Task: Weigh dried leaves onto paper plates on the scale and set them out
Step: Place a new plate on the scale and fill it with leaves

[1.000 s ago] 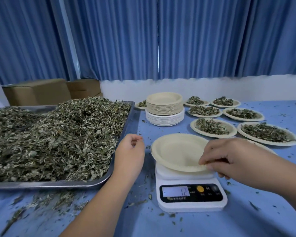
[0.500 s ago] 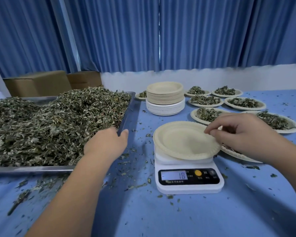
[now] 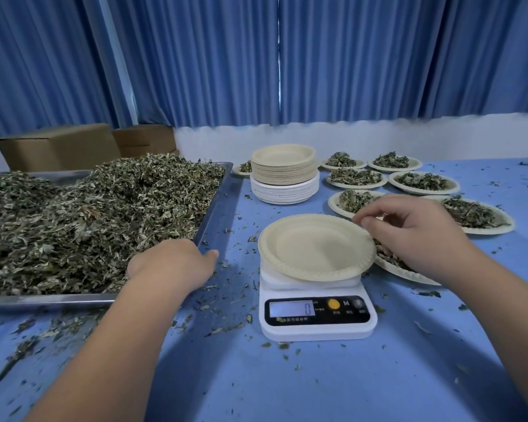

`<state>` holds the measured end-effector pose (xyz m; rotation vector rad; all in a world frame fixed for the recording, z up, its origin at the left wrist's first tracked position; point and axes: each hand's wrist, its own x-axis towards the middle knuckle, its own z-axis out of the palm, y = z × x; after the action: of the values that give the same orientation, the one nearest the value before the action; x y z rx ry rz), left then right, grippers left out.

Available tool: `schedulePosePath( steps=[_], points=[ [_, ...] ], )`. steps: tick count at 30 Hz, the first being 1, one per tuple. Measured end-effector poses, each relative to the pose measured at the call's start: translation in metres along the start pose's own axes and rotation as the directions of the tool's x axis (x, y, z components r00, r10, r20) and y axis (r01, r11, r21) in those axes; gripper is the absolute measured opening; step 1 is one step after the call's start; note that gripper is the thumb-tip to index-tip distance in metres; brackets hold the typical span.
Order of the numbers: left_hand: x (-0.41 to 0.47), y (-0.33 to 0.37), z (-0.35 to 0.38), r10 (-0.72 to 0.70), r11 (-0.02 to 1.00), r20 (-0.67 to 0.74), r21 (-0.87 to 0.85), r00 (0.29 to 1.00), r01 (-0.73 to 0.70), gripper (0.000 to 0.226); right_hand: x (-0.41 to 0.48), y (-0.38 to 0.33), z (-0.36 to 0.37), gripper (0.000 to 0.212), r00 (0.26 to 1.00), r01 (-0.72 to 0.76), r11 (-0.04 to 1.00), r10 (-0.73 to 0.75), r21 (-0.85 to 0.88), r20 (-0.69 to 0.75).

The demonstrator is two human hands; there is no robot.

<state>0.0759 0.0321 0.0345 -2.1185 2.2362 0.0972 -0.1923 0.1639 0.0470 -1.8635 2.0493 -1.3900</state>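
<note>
While the right hand (image 3: 415, 236) pinches the empty plate (image 3: 314, 248) by its rim on the scale (image 3: 317, 327), the left hand (image 3: 171, 263), fingers hidden and grasp unclear, is nearer the dried leaves (image 3: 89, 223). They lie just leftward in the tray (image 3: 215, 205).

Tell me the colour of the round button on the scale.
Yellow-orange; the button sits on the scale, clearest in the head view.
</note>
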Motion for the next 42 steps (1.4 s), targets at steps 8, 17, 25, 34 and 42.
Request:
schedulePosePath(
  steps=[8,17,25,34,42],
  points=[
    [0.002,-0.006,0.007,-0.018,0.997,0.069,-0.067,0.997,0.023,0.077,0.003,0.005,-0.002,0.018,0.999,-0.029,1.000,0.029,-0.009,-0.033],
    [-0.023,-0.009,0.027,0.017,1.000,-0.236,0.018,0.972,-0.013,0.048,0.008,0.014,0.004,0.026,0.953,-0.284,0.952,0.294,-0.114,0.079],
    [-0.022,-0.027,0.028,0.121,0.990,-0.317,-0.025,0.941,-0.136,0.044,0.006,0.009,0.005,0.018,0.919,-0.337,0.941,0.332,-0.014,0.213],
    [-0.018,-0.038,0.018,0.137,0.959,-0.342,-0.188,0.930,-0.210,0.050,0.006,0.008,0.002,0.008,0.922,-0.362,0.927,0.340,0.101,0.187],
    [-0.012,-0.034,-0.009,0.089,0.910,-0.357,-0.350,0.930,-0.221,0.040,0.006,0.010,0.003,0.011,0.937,-0.338,0.934,0.324,0.117,0.129]
  ],
)
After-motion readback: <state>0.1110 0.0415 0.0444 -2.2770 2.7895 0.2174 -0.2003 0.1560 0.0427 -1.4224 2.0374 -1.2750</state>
